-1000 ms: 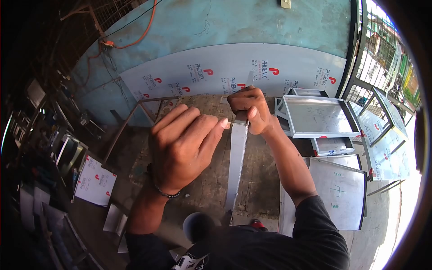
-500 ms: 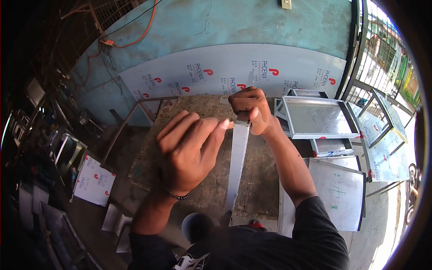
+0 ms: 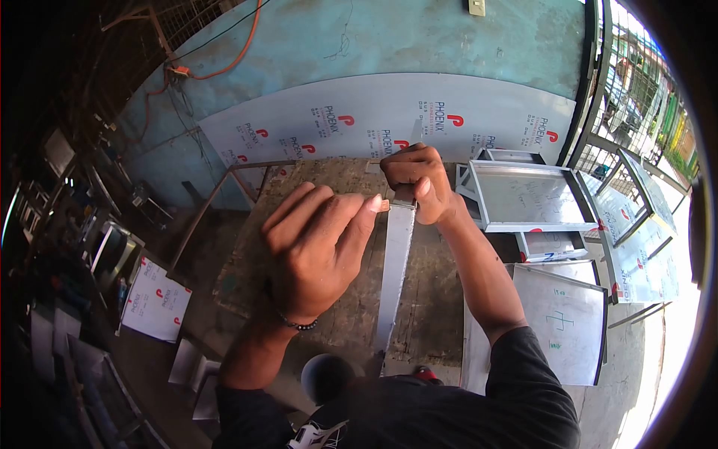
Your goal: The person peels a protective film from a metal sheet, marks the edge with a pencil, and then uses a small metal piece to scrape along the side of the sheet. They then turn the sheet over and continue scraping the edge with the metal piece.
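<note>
My right hand [image 3: 419, 183] is closed around the far part of a long, narrow metal strip [image 3: 395, 269] that runs back toward my body over the wooden tabletop [image 3: 441, 299]. A thin end of the strip shows past my knuckles. Beside it, my left hand [image 3: 314, 243] is closed in a pinch, thumb against the fingers. From that pinch a small brown, wood-like piece [image 3: 385, 205] sticks out, its tip right at the strip's edge near my right thumb. What kind of piece it is I cannot tell.
Printed metal sheet [image 3: 299, 127] leans on the blue wall behind the table. Metal trays [image 3: 531, 194] and a marked panel [image 3: 561, 322] stand at the right. Left of the table are a printed panel [image 3: 155, 299] and metal offcuts. A round tube [image 3: 327, 378] stands near my body.
</note>
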Tool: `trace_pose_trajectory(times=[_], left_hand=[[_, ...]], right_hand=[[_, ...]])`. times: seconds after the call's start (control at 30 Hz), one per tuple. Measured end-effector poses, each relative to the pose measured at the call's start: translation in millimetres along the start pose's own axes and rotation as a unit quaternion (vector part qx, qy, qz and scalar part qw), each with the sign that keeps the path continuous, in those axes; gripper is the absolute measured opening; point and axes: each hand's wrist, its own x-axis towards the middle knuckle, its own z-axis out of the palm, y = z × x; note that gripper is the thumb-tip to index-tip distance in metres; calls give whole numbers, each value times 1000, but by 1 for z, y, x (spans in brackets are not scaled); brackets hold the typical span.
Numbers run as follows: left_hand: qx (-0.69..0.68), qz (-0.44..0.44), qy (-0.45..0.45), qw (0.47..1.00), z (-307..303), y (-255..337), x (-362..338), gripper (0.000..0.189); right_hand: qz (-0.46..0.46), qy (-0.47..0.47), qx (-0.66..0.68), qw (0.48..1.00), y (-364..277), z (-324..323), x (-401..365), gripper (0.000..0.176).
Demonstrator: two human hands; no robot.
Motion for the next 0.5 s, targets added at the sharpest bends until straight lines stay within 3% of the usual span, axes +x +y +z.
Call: trace_pose_trajectory(times=[0.5], left_hand=[[0,-11,-4,1000,2,-2,-1,13]], right_hand=[[12,2,-1,1000,-3,-1,3,74]])
